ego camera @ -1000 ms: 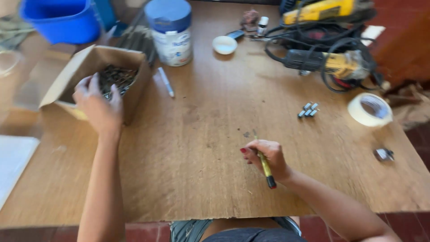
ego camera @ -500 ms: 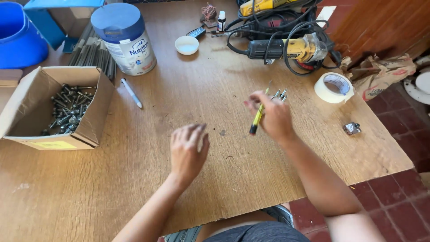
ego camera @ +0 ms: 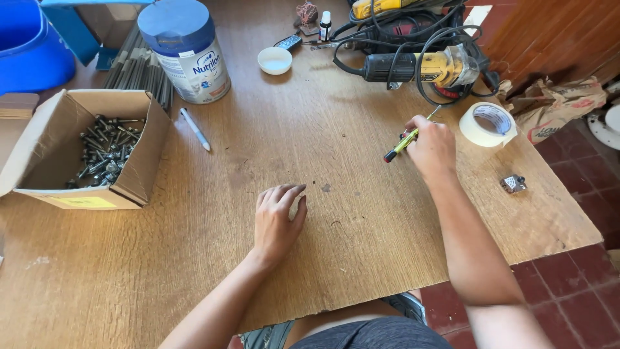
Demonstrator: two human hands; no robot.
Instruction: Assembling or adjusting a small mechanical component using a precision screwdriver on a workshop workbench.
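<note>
My left hand (ego camera: 278, 218) lies palm down on the wooden table (ego camera: 323, 161) near the front middle, fingers slightly apart, holding nothing that I can see. My right hand (ego camera: 431, 145) is further right and back, closed around a yellow-and-black screwdriver (ego camera: 402, 143) whose dark tip points left. That hand rests beside a roll of pale tape (ego camera: 488, 124). An open cardboard box (ego camera: 139, 168) with several dark bolts (ego camera: 103, 150) stands at the left. Whether anything lies under my right hand is hidden.
A white can with a blue lid (ego camera: 186, 52), a white pen (ego camera: 194, 128), a small white cap (ego camera: 274, 60), corded power tools (ego camera: 413, 48), a small metal part (ego camera: 513, 183), a blue tub (ego camera: 29, 48) and a crumpled paper bag (ego camera: 555, 106). Red floor tiles lie past the table's right edge.
My left hand came out of the bolt box and settled flat at the table's middle. My right hand carried the screwdriver right and away, towards the tape roll.
</note>
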